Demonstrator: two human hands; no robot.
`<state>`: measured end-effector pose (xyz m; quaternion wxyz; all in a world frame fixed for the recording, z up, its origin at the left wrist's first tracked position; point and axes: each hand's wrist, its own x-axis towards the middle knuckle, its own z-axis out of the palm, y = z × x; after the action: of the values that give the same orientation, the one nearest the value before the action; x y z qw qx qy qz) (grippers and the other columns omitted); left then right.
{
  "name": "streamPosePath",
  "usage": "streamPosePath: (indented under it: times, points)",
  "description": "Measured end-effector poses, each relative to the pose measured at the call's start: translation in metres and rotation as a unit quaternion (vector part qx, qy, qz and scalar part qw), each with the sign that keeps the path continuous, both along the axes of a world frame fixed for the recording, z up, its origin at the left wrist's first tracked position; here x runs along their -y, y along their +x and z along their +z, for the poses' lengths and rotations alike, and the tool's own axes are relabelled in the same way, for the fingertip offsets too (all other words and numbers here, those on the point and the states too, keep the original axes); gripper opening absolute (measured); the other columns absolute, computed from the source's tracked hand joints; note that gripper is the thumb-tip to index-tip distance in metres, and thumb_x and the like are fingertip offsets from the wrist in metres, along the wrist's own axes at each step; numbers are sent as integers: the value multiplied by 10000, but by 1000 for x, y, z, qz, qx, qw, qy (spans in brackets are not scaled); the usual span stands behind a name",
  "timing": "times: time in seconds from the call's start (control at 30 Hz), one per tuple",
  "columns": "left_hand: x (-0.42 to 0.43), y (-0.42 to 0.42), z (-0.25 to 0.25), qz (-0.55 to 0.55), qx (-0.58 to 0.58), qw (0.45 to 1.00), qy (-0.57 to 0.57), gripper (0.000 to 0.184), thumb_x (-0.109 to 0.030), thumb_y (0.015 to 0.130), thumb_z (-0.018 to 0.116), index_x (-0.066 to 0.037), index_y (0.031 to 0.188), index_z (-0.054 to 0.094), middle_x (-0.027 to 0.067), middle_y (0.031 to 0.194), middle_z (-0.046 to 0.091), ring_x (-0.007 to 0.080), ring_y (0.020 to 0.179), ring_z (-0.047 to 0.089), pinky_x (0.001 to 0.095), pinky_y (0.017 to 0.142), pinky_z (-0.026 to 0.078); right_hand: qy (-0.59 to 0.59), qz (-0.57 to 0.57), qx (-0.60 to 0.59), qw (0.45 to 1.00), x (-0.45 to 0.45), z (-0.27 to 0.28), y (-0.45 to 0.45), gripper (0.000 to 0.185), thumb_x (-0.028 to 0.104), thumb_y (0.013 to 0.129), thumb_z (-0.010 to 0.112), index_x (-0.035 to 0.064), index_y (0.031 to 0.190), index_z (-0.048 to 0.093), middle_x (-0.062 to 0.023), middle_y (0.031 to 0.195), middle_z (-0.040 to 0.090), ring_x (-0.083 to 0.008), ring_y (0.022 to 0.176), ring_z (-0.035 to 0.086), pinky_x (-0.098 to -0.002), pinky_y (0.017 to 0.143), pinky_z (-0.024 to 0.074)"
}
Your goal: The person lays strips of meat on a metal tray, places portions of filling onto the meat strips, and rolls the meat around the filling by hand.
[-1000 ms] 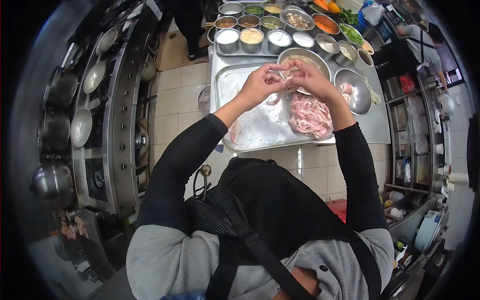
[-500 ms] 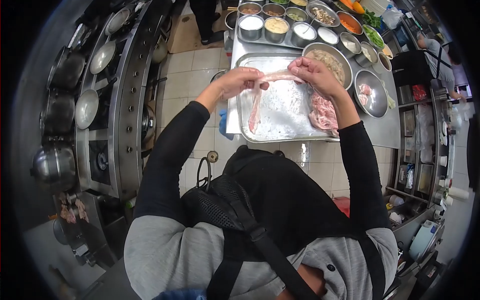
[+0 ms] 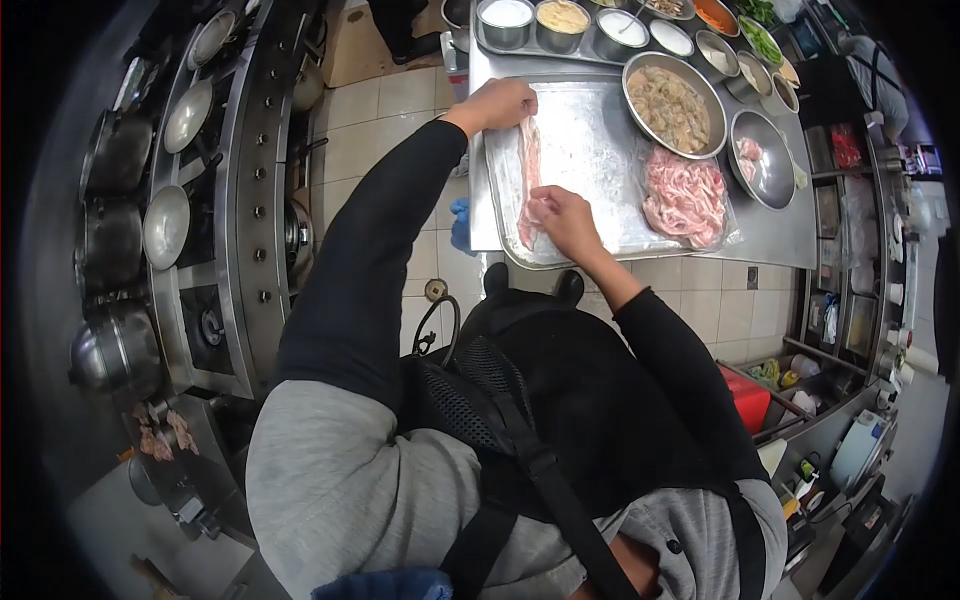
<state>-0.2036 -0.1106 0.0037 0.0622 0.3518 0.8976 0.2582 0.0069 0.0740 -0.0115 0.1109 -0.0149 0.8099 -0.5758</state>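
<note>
A long strip of raw meat (image 3: pixel 531 158) runs along the left side of the shallow metal tray (image 3: pixel 590 130). My left hand (image 3: pixel 503 104) pinches its far end at the tray's upper left corner. Near the front rim, my right hand (image 3: pixel 564 224) has its fingers closed on the strip's near end. A heap of raw meat strips (image 3: pixel 686 198) lies at the tray's right side on what looks like clear plastic. How many strips lie under my fingers is hard to tell.
Behind the heap stands a steel bowl of pale pieces in liquid (image 3: pixel 668 108). A second bowl (image 3: pixel 770 185) to its right holds a few meat pieces. Several ingredient tins (image 3: pixel 563 27) line the back. A stove with woks (image 3: pixel 166 227) runs along the left. Another person (image 3: pixel 872 85) stands far right.
Before, both hands stretched a meat strip sideways over the tray. Now it runs front to back on the left; my right hand has come nearer and left. The view has shifted too.
</note>
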Motion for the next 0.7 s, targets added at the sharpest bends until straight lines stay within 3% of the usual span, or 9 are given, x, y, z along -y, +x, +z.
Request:
streamPosePath:
  times: [0.03, 0.07, 0.17, 0.3, 0.43, 0.47, 0.53, 0.63, 0.7]
  points:
    - [-4, 1, -4, 0, -55, 998, 8, 138, -127, 849, 653, -78, 950, 734, 90, 889, 714, 277, 844, 680, 369, 787, 528, 50, 0, -35, 998, 5, 0, 1, 276, 211, 908, 699, 16, 1102, 717, -172, 788, 717, -259, 717, 712, -364, 673, 564]
    - [-6, 0, -7, 14, -38, 999, -27, 146, -108, 867, 634, -105, 977, 730, 61, 987, 697, 296, 959, 660, 383, 885, 505, 99, 1, -68, 993, 7, 2, 3, 285, 237, 901, 702, 32, 1099, 726, -193, 770, 711, -299, 721, 721, -388, 680, 567]
    - [0, 11, -14, 79, -251, 965, 11, 194, -102, 872, 635, -131, 1048, 712, 49, 1082, 669, 291, 1073, 619, 410, 946, 466, 231, 101, -51, 966, 7, 46, 20, 322, 321, 899, 689, 81, 1109, 736, -209, 764, 696, -379, 756, 700, -447, 703, 562]
    - [11, 30, 1, 136, -235, 959, 79, 224, -105, 864, 651, -142, 1083, 683, 57, 1136, 648, 302, 1129, 585, 492, 1006, 415, 214, 117, -178, 953, -8, 43, 33, 238, 281, 944, 631, 147, 1100, 749, -153, 832, 706, -376, 754, 681, -462, 682, 544]
    - [20, 117, 6, -37, -147, 988, 21, 249, -320, 827, 730, -155, 1011, 696, 75, 1112, 654, 303, 1143, 584, 500, 1043, 399, 238, 196, -194, 931, -30, 42, 36, 195, 237, 947, 615, 136, 1052, 744, -137, 887, 653, -366, 795, 661, -460, 697, 532]
    - [16, 141, 17, -53, -128, 990, -12, 254, -300, 782, 740, -147, 981, 701, 61, 1110, 658, 284, 1148, 580, 468, 1054, 389, 229, 211, -187, 932, -35, 36, 35, 189, 233, 945, 617, 127, 1038, 741, -136, 893, 639, -365, 802, 657, -459, 707, 531]
    - [10, 166, 17, -22, -57, 998, 27, 324, -334, 757, 773, -144, 1011, 706, 66, 1089, 651, 288, 1129, 576, 464, 1068, 358, 185, 209, -160, 947, -53, 40, 35, 169, 220, 934, 640, 94, 999, 732, -140, 892, 642, -359, 822, 656, -451, 734, 530]
    - [-9, 182, 25, 33, -72, 997, 9, 470, -432, 752, 809, -113, 1082, 706, 85, 1158, 635, 284, 1168, 554, 457, 1094, 338, 146, 171, -166, 960, -93, 54, 22, 159, 210, 921, 667, 80, 988, 729, -141, 899, 660, -355, 855, 658, -439, 767, 528]
    - [-19, 195, 25, 76, -58, 995, 6, 485, -422, 760, 811, -113, 1116, 697, 89, 1171, 621, 297, 1163, 549, 481, 1094, 330, 155, 121, -188, 962, -129, 57, -11, 138, 149, 901, 672, 53, 985, 725, -151, 944, 693, -334, 898, 668, -425, 804, 526]
